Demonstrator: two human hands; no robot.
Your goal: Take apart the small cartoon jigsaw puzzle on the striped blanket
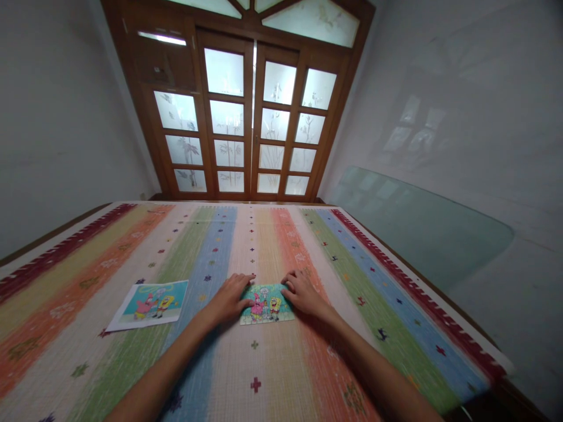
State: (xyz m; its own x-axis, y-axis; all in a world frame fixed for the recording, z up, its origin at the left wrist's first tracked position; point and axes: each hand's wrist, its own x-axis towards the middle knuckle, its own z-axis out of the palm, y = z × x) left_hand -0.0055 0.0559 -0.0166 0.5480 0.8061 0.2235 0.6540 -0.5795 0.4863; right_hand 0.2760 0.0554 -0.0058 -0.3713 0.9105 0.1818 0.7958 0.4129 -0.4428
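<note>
A small assembled jigsaw puzzle [266, 306] with pink and yellow cartoon characters on a teal ground lies flat on the striped cloth in front of me. My left hand [229, 298] grips its left edge, the thumb over the border and the other fingers bent at the upper left corner. On the opposite side, my right hand [303, 293] has its curled fingers closed at the upper right edge. To the left, apart from both hands, lies a printed picture [153, 306] of the same characters on white paper.
A tablecloth [281, 369] with coloured stripes covers the wide table. Beyond its far edge stand wooden doors [250, 117] with frosted panes. A greenish glass panel [422, 223] leans against the right wall; a plain wall [57, 117] rises on the left.
</note>
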